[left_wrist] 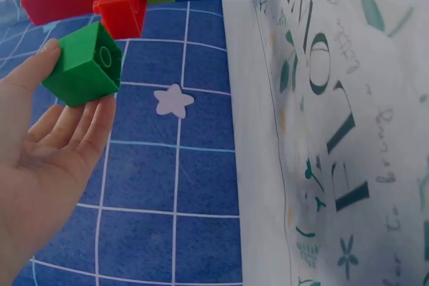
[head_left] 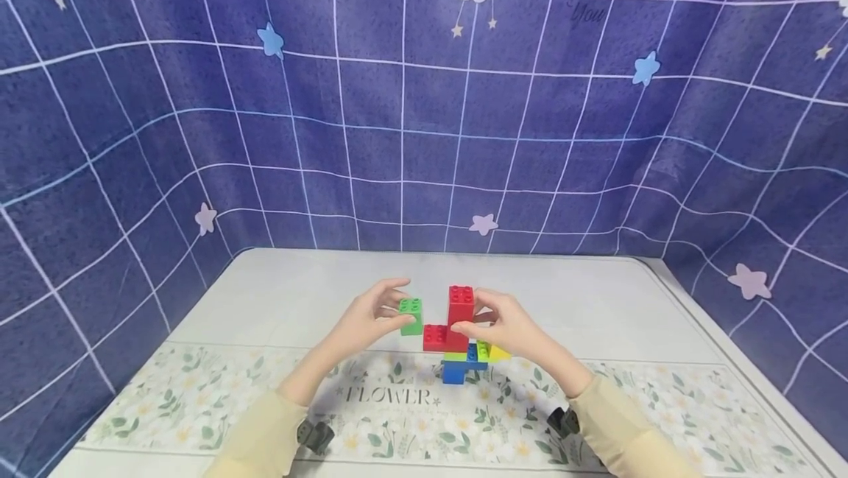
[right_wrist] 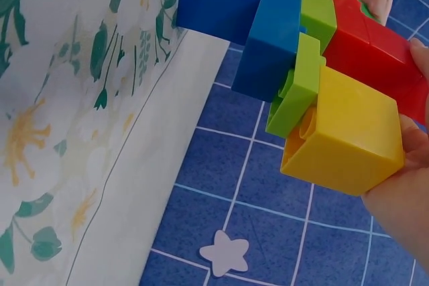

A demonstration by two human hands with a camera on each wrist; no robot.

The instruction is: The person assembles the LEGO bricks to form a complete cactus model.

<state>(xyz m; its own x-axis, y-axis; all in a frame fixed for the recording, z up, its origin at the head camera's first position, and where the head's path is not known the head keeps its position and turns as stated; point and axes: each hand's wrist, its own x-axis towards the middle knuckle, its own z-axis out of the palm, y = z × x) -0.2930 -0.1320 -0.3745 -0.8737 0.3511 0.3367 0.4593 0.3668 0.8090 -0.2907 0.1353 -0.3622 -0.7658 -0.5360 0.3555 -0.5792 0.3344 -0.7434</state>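
A green toy brick (head_left: 411,317) with studs on top is pinched between the thumb and fingers of my left hand (head_left: 371,314); its hollow underside (left_wrist: 106,59) shows in the left wrist view. My right hand (head_left: 503,320) grips the tall red part (head_left: 460,308) of a joined brick build. A lower red brick (head_left: 434,337) juts from it toward the green one, with a small gap between them in the head view. Below the red are lime, blue bricks (head_left: 453,373) and, on the right, a yellow brick (right_wrist: 358,128) beside the right palm.
A white table (head_left: 318,279) carries a flower-print mat (head_left: 265,404) marked "FLOWER". Dark blue curtains (head_left: 371,154) with white grid lines and stars surround its back and sides. Black wrist devices (head_left: 316,435) sit at both sleeve cuffs.
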